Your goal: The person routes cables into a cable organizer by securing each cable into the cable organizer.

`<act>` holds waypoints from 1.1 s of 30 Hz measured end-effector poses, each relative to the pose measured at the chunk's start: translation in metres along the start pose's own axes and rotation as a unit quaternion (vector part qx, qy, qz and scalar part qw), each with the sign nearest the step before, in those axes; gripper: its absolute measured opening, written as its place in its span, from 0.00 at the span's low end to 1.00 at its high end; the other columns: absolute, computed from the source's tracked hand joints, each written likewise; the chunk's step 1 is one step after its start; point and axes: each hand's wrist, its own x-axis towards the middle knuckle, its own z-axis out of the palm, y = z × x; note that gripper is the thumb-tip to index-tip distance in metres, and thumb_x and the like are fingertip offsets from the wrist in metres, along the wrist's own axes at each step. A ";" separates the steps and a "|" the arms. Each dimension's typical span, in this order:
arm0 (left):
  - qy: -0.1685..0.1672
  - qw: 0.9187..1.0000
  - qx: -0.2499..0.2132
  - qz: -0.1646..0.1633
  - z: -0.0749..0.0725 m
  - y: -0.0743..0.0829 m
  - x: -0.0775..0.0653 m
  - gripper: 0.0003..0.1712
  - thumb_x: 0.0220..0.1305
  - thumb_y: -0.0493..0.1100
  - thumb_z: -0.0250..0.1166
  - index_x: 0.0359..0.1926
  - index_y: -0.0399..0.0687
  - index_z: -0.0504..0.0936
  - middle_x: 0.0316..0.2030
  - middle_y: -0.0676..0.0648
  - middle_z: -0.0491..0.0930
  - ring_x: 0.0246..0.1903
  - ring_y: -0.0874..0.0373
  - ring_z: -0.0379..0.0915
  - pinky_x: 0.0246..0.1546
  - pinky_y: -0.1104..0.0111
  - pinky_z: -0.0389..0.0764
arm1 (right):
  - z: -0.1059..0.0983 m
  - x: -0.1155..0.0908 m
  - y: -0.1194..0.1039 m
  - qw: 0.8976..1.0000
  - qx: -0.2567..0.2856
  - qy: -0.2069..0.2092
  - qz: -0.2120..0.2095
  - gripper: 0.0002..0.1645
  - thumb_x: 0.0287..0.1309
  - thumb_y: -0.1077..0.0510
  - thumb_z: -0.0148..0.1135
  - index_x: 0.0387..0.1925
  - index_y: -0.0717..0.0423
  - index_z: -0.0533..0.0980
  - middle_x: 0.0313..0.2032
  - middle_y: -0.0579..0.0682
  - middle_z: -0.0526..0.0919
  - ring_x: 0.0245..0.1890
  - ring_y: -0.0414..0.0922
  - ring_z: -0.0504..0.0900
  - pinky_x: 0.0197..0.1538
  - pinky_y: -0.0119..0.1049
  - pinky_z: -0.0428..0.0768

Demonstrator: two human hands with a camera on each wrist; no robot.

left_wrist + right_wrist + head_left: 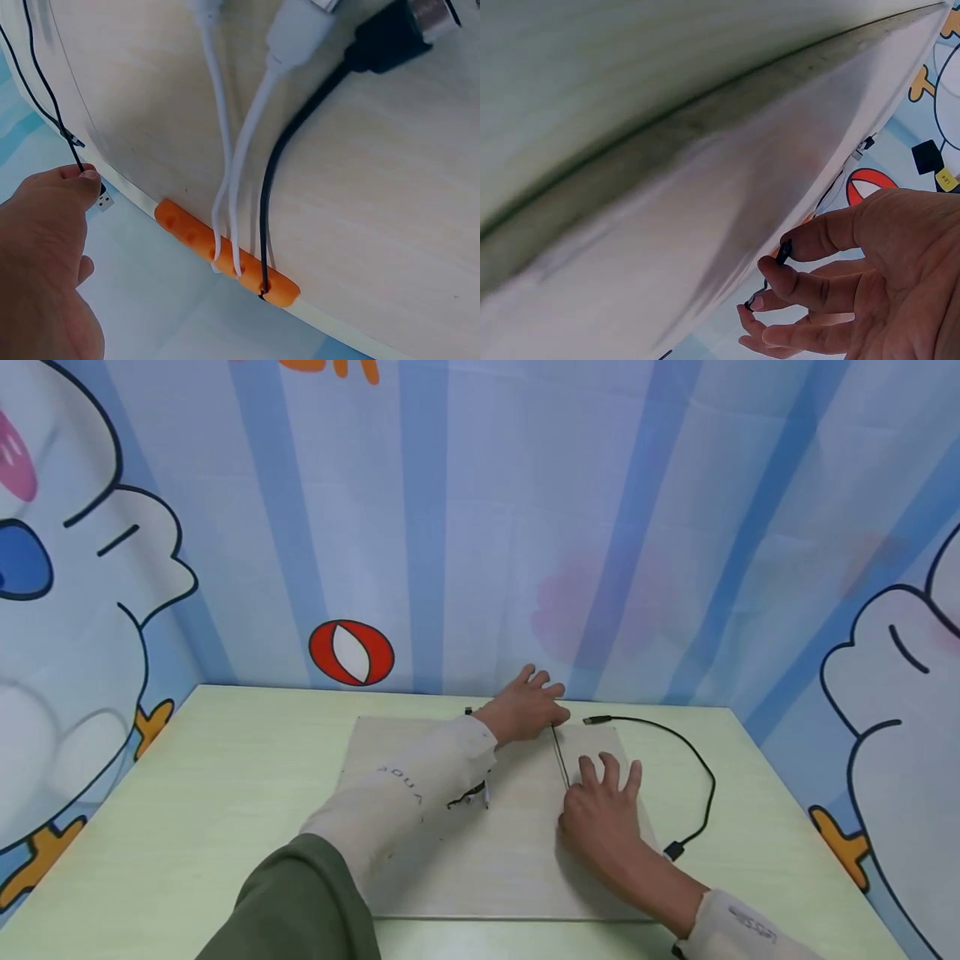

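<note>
A thin black cable (560,755) runs between my two hands above a pale board (450,877). Toward the board's far edge, my left hand (525,706) pinches it between thumb and fingers. A metal USB plug (105,201) sticks out just past those fingertips in the left wrist view. Closer to me, over the right part of the board, my right hand (603,818) pinches the cable's small black end (784,252) between thumb and index finger. An orange cable holder (225,251) sits at the board's edge beside my left hand, with two white cables (244,142) and a black cable (277,150) in it.
A second black cable (708,768) curves along the table (757,860) right of the board, its lower plug close to my right wrist. A printed cartoon backdrop (495,527) rises behind the table's far edge.
</note>
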 end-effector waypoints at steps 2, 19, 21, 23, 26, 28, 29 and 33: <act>0.004 1.000 0.001 0.001 0.000 -0.001 -0.002 0.16 0.92 0.47 0.53 0.57 0.71 0.87 0.65 0.54 0.78 0.72 0.49 0.71 0.82 0.48 0.65 | -0.002 0.002 -0.004 1.000 -0.002 -0.002 -0.003 0.14 0.66 0.58 0.74 0.30 0.67 0.86 0.67 0.66 0.81 0.76 0.70 0.69 0.76 0.83 0.64; 0.000 1.000 -0.002 -0.010 0.012 -0.020 -0.018 0.14 0.91 0.47 0.57 0.53 0.70 0.89 0.63 0.54 0.80 0.66 0.49 0.74 0.77 0.48 0.68 | -0.005 0.010 -0.026 1.000 -0.002 0.009 -0.023 0.14 0.67 0.57 0.73 0.31 0.66 0.86 0.67 0.63 0.81 0.75 0.68 0.69 0.77 0.81 0.65; -0.002 1.000 -0.016 -0.011 0.015 -0.022 -0.019 0.14 0.91 0.47 0.57 0.53 0.69 0.89 0.63 0.53 0.80 0.67 0.48 0.73 0.78 0.47 0.66 | -0.005 0.011 -0.028 1.000 -0.002 0.006 -0.023 0.14 0.67 0.57 0.73 0.31 0.66 0.86 0.67 0.63 0.81 0.75 0.67 0.69 0.77 0.80 0.65; -0.005 1.000 -0.021 -0.015 0.016 -0.024 -0.021 0.15 0.91 0.46 0.56 0.53 0.68 0.89 0.63 0.53 0.80 0.67 0.48 0.73 0.78 0.47 0.66 | -0.005 0.012 -0.030 1.000 0.001 0.008 -0.026 0.14 0.67 0.57 0.72 0.30 0.66 0.86 0.67 0.63 0.81 0.75 0.68 0.69 0.77 0.81 0.65; -0.007 0.999 -0.027 -0.018 0.015 -0.025 -0.025 0.15 0.91 0.46 0.56 0.53 0.67 0.89 0.64 0.52 0.80 0.67 0.48 0.72 0.79 0.47 0.65 | -0.005 0.014 -0.033 0.999 0.006 0.010 -0.029 0.13 0.67 0.58 0.72 0.31 0.66 0.86 0.67 0.64 0.81 0.75 0.68 0.69 0.77 0.81 0.64; -0.012 1.000 -0.019 -0.021 0.011 -0.026 -0.029 0.13 0.90 0.48 0.58 0.54 0.68 0.89 0.65 0.53 0.80 0.68 0.49 0.73 0.79 0.48 0.66 | -0.005 0.015 -0.034 0.999 0.009 0.014 -0.031 0.13 0.67 0.58 0.71 0.31 0.66 0.86 0.66 0.64 0.81 0.75 0.68 0.69 0.77 0.81 0.64; -0.014 1.000 -0.018 -0.020 0.011 -0.027 -0.030 0.12 0.90 0.48 0.58 0.55 0.68 0.89 0.65 0.53 0.80 0.68 0.49 0.73 0.79 0.48 0.66 | -0.005 0.015 -0.035 0.999 0.010 0.014 -0.032 0.13 0.67 0.58 0.71 0.31 0.66 0.86 0.66 0.64 0.81 0.75 0.68 0.69 0.77 0.80 0.64; -0.023 0.999 -0.017 -0.017 0.010 -0.032 -0.033 0.12 0.89 0.47 0.60 0.57 0.69 0.88 0.67 0.53 0.80 0.69 0.49 0.73 0.80 0.47 0.65 | -0.005 0.018 -0.037 0.999 0.012 0.011 -0.031 0.13 0.67 0.58 0.72 0.32 0.66 0.86 0.67 0.64 0.81 0.76 0.68 0.68 0.78 0.80 0.63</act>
